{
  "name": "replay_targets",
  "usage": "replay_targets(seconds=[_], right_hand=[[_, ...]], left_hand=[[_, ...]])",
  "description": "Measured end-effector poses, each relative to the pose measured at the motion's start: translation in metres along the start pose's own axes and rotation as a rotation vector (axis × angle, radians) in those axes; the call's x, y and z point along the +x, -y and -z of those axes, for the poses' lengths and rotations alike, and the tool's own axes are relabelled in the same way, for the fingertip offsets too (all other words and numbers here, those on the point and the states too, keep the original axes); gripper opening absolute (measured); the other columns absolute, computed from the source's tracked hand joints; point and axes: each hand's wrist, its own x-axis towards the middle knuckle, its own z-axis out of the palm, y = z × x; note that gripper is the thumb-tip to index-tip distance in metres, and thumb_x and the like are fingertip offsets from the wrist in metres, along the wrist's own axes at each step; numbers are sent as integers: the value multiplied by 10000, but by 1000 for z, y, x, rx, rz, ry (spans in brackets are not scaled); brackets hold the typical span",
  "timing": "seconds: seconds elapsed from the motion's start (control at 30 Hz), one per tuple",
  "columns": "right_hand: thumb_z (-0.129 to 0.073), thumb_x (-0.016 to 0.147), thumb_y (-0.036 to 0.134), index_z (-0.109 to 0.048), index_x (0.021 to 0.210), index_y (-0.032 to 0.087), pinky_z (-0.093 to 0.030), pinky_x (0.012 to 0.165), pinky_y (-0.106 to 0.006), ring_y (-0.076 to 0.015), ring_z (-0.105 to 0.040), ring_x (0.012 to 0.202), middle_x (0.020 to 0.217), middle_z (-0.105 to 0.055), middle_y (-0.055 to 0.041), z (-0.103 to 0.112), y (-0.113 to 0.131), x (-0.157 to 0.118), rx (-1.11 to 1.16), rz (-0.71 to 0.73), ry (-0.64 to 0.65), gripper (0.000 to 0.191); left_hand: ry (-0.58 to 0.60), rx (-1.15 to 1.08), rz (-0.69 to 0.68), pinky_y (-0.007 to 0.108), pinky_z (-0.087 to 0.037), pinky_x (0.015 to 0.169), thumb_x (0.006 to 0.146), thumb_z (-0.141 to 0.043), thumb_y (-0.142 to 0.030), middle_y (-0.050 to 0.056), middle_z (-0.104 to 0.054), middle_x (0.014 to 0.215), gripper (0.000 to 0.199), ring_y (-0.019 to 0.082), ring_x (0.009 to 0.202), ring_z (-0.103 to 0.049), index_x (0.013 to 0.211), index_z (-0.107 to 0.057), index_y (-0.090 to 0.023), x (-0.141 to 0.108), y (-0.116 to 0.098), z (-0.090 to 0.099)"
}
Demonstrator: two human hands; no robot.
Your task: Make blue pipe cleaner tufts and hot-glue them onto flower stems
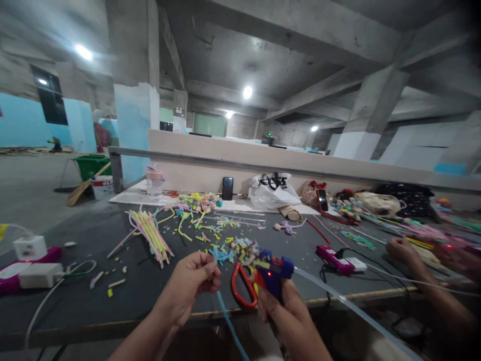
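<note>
My left hand [197, 276] pinches a light blue pipe cleaner [227, 321], whose tail hangs down past the table edge. Wrapped in my right hand [283, 306] is a blue hot glue gun [276, 271] with a small red light lit. A long clear glue stick [349, 303] runs out of its back toward the lower right. The gun's nozzle points left, over a heap of cut pipe cleaner bits [242, 249]. Between my hands lie red-handled scissors [240, 288], their blades hidden under the heap.
A bundle of yellow and pink pipe cleaners [150, 235] lies left. Power strips [334, 258] with cords sit on both sides. A phone [227, 188] and white bag [272, 190] stand at the back. Another person's hand [404, 253] is at right.
</note>
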Motion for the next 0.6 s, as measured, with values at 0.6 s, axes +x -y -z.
replay_targets(seconds=[0.6], right_hand=[[-514,884,302,-559,1052,140,-523,659,-321,-153,-612,782,978,-609,-46,94,-118,169,63,-477,-153,238]], left_hand=[[295,7,132,88,-308,320,660,-732,-191,-23,-573,618,188,8,385,-443,652,-561,-116,140,-39,16]])
